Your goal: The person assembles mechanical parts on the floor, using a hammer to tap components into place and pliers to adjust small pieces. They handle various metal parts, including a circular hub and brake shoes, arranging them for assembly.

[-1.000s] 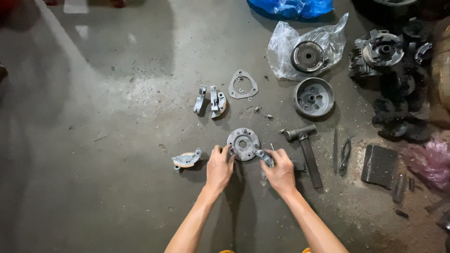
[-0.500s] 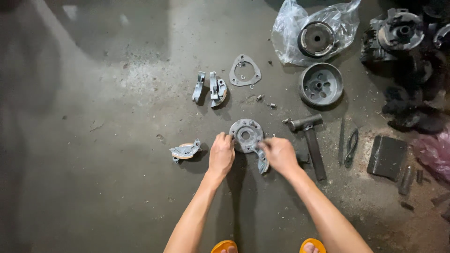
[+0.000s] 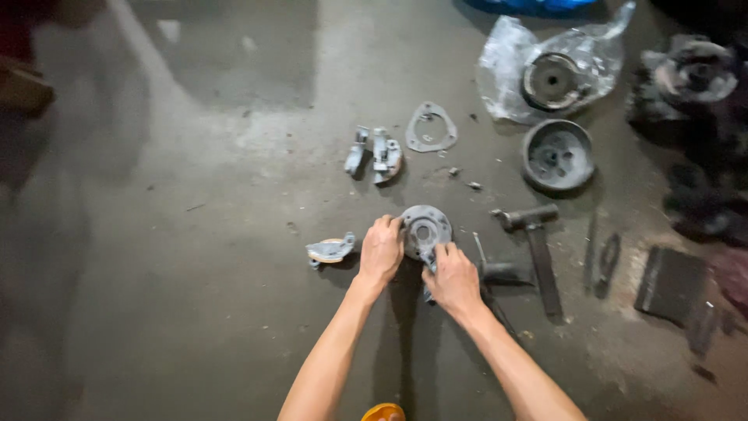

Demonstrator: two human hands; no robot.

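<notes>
Round metal disc (image 3: 425, 228) lies on the concrete floor (image 3: 195, 257), gripped at its left edge by left hand (image 3: 381, 251); right hand (image 3: 452, 279) pinches a small metal piece at its lower edge. Hammer (image 3: 534, 242) just right. Farther: two small castings (image 3: 374, 154), triangular gasket (image 3: 431, 128), metal drum (image 3: 557, 154).

A hammer (image 3: 534, 243), gasket (image 3: 431, 129) and drum (image 3: 556, 154) lie on concrete.
</notes>
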